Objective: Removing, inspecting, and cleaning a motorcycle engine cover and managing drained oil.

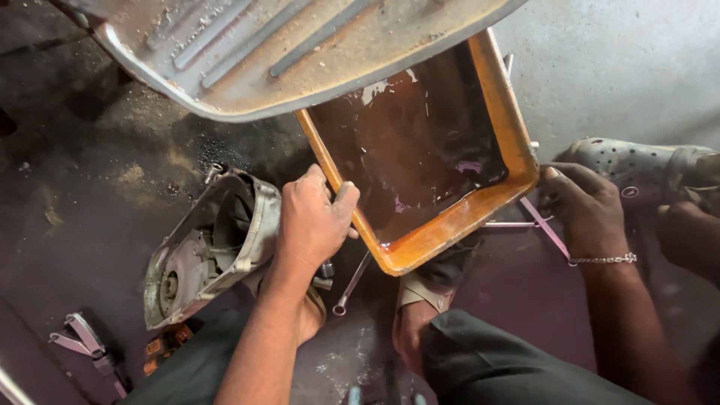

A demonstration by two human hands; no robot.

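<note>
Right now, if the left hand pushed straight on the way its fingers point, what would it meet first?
The left hand already grips the orange tray at its rim; going on, it would likely meet the dark liquid inside, though depth is unclear.

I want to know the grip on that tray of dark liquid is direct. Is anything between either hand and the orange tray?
Nothing visible. The left hand grips the orange tray at its left rim, fingers over the edge. The right hand holds the near right corner directly. A spanner lies on the floor below, apart from both grips.

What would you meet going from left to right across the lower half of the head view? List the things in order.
Pliers → metal engine cover → left hand → spanner → orange tray → right hand → grey clog.
</note>
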